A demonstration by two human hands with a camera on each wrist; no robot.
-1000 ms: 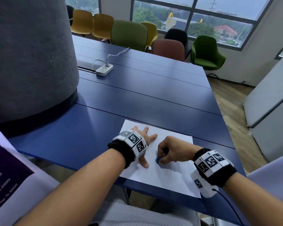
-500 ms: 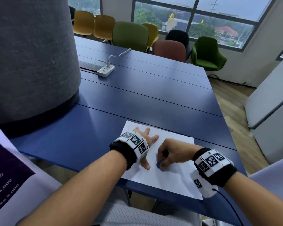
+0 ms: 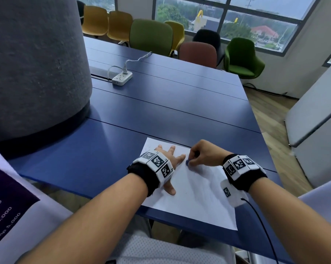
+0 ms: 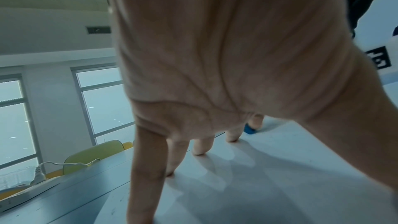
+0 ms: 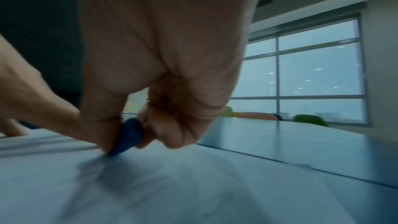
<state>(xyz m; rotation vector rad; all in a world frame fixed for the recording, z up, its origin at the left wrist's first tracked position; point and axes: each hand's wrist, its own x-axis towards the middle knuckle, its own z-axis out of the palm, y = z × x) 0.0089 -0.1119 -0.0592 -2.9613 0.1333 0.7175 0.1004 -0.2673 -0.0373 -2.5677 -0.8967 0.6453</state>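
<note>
A white sheet of paper [image 3: 197,199] lies on the blue table [image 3: 161,111] near its front edge. My left hand [image 3: 169,156] rests flat on the sheet's left part with fingers [image 4: 200,146] spread straight. My right hand [image 3: 202,156] pinches a small blue eraser [image 3: 187,162] between thumb and curled fingers and presses it onto the paper just right of the left fingertips. The right wrist view shows the eraser [image 5: 129,135] touching the sheet [image 5: 172,185]. In the left wrist view the eraser [image 4: 249,129] shows beyond my fingers.
A white power strip [image 3: 122,78] with a cable lies farther back on the table. A big grey fabric column [image 3: 33,63] stands at the left. Coloured chairs [image 3: 151,37] line the far side. A white partition [image 3: 317,121] stands at the right.
My right hand has slid the eraser away from me across the paper, up to the left fingertips. The left hand stays flat on the sheet.
</note>
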